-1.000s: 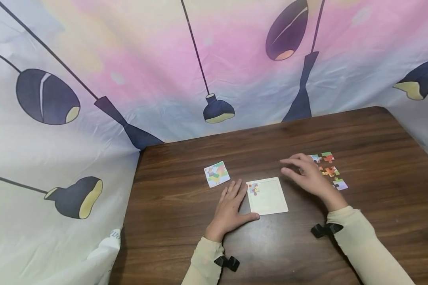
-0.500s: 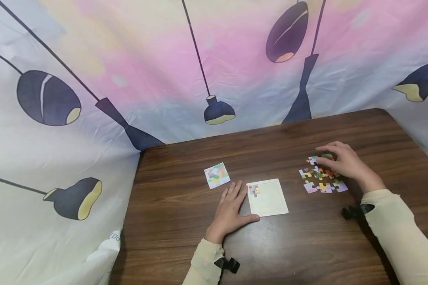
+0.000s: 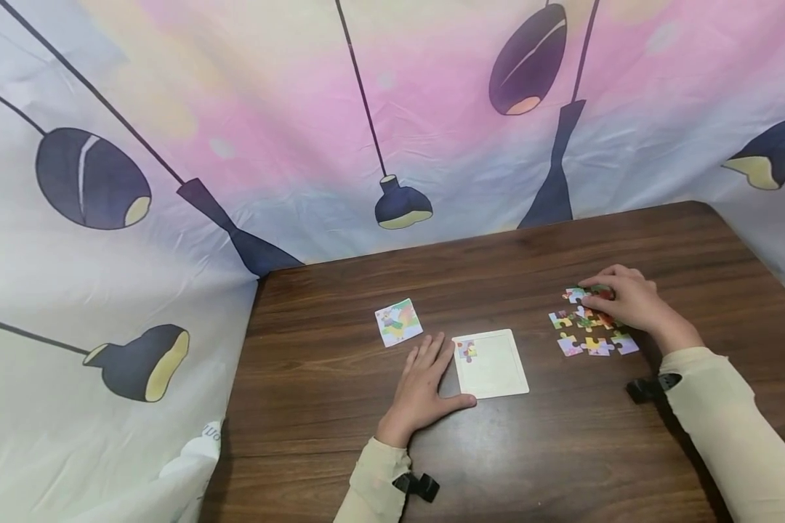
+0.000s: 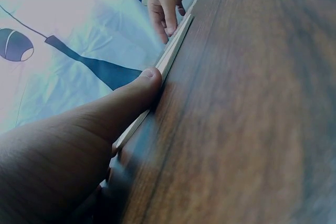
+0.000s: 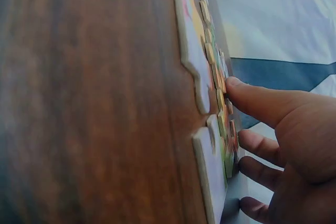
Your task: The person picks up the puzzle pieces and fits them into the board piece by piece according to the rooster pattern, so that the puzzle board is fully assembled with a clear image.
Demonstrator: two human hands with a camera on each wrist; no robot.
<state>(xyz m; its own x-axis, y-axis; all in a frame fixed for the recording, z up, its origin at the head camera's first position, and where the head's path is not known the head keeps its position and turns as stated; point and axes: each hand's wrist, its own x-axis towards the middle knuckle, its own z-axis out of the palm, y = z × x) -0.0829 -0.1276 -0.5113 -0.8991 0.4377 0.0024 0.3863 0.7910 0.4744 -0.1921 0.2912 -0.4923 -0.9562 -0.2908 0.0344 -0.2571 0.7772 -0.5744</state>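
Head view: white square puzzle tray [image 3: 490,363] holds one piece; right hand [image 3: 618,298] fingers curl onto loose colourful puzzle pieces [image 3: 589,330], left hand [image 3: 421,385] rests flat, steadying the tray.

Bare table [image 3: 562,240] beyond loose pieces [image 3: 589,330]

head: high, looking down | 2 wrist views: grazing table [image 3: 562,450] (shared, close)
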